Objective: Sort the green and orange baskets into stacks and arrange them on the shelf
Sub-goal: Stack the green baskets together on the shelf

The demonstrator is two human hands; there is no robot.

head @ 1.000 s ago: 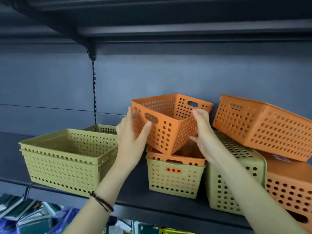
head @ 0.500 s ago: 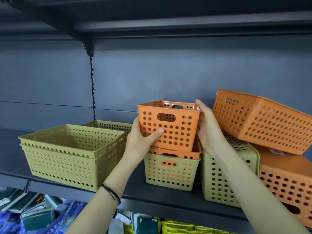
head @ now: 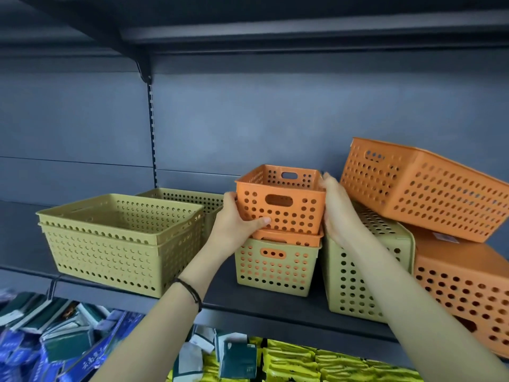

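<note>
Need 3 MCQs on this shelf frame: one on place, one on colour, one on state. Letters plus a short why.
1. Where is the small orange basket that both hands hold?
A. over the small green basket
B. inside the big green stack
C. on the lower shelf

2. What colour is the basket nested in the small green basket?
A. green
B. orange
C. blue

3. How does the large orange basket at right sit?
A. flat on the shelf
B. nested upright
C. tilted on other baskets

Answers:
1 A: left hand and right hand hold it directly above that basket.
2 B: an orange rim shows at its top.
3 C: it leans across the overturned green basket and an orange one.
</note>
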